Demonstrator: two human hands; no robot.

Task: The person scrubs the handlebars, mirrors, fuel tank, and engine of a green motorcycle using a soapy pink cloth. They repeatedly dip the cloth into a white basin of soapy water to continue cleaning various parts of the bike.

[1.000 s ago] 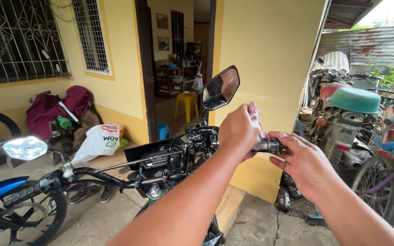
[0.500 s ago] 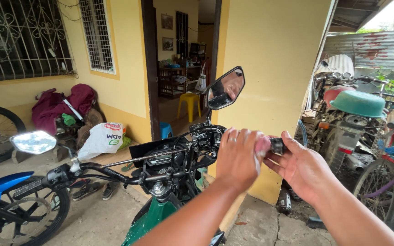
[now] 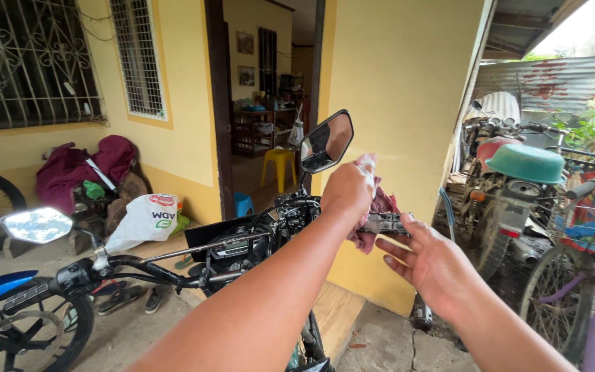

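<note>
Yellow wall [image 3: 401, 103] fills the background, with an open doorway just left of it and a barred window [image 3: 32, 62] further left. A black motorcycle [image 3: 242, 248] stands in front of that wall, its handlebar running across the view. Parked bikes crowd the space right of the motorcycle, one bearing an upturned green basin [image 3: 526, 163]. Left of the motorcycle, a maroon bundle [image 3: 80, 169] and a white plastic bag [image 3: 147, 219] lie against the house. One mirror [image 3: 326, 142] rises above the right end of the handlebar; another mirror [image 3: 36, 224] stands at the left end.

Both arms reach forward to the right grip [image 3: 385, 222] of the motorcycle. The left hand [image 3: 346, 189] is closed tight around a pink rag [image 3: 379, 207], pressing it onto the grip just below the upper mirror; the cloth bunches out above and under the fist. The right hand [image 3: 430, 265] is open, fingers spread and relaxed, palm turned toward the grip's outer end. Its fingertips sit just beside the grip; whether they touch it cannot be told. It holds nothing.
</note>
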